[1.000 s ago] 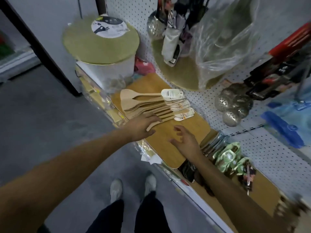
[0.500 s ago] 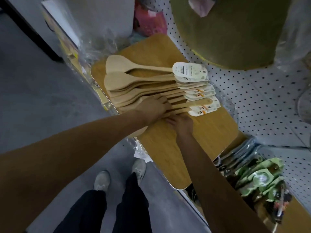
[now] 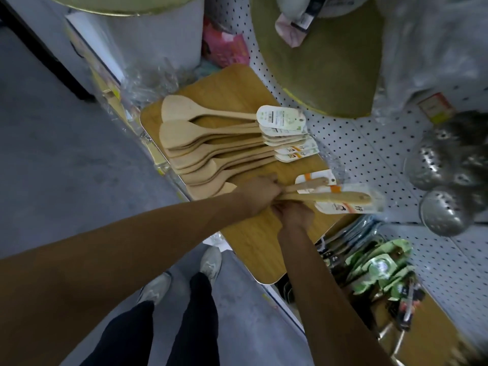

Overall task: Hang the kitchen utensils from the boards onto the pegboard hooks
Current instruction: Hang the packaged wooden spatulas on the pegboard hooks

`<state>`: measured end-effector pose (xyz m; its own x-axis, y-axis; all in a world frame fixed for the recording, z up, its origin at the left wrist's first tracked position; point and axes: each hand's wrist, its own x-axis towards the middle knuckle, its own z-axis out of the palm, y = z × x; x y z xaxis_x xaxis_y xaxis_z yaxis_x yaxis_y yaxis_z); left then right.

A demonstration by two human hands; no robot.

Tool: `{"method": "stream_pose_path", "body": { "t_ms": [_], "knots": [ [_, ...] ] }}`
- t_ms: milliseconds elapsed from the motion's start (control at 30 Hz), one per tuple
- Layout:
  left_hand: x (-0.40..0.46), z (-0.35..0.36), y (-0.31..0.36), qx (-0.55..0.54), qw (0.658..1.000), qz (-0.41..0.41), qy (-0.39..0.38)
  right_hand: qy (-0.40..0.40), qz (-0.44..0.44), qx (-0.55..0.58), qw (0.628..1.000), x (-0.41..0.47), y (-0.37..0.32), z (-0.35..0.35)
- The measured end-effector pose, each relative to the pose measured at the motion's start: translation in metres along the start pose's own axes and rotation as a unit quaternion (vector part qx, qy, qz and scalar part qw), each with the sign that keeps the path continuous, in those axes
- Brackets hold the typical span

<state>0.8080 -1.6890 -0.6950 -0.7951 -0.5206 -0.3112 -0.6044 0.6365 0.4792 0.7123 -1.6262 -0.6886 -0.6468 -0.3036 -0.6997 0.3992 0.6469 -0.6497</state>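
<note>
A fan of wooden spatulas (image 3: 211,143) with paper label cards lies on a bamboo board (image 3: 253,233) on the shelf. My left hand (image 3: 260,192) and my right hand (image 3: 294,215) meet at the near end of the pile. Together they grip the handles of two wooden spatulas (image 3: 324,195), lifted and angled to the right, label cards at their ends. I cannot tell exactly which hand holds which handle. The white pegboard (image 3: 369,143) rises behind the board.
Metal perforated skimmers (image 3: 443,207) hang on the pegboard at right. Green-carded packs (image 3: 380,270) lie on the shelf at lower right. A round gold board (image 3: 322,70) leans at the back, beside a white cylinder (image 3: 155,40). My feet stand on the grey floor below.
My hands closed on the nearest spatulas and pulled two of them out of the pile toward the right. The camera tilted down and moved closer.
</note>
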Motion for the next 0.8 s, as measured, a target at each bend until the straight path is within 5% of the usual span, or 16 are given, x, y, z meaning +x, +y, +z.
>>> {"method": "stream_pose_path", "body": {
  "t_ms": [133, 400, 800],
  "knots": [
    [-0.026, -0.011, 0.037, -0.064, 0.997, 0.040, 0.008, 0.062, -0.040, 0.061, 0.995, -0.039, 0.004, -0.036],
    [-0.107, -0.031, 0.120, -0.101, 0.986, 0.129, -0.033, 0.058, -0.044, 0.180, 0.981, -0.150, 0.033, -0.117],
    [-0.206, -0.087, 0.278, -0.176, 0.960, 0.215, -0.048, 0.124, -0.194, 0.157, 0.960, -0.288, 0.059, -0.293]
  ]
}}
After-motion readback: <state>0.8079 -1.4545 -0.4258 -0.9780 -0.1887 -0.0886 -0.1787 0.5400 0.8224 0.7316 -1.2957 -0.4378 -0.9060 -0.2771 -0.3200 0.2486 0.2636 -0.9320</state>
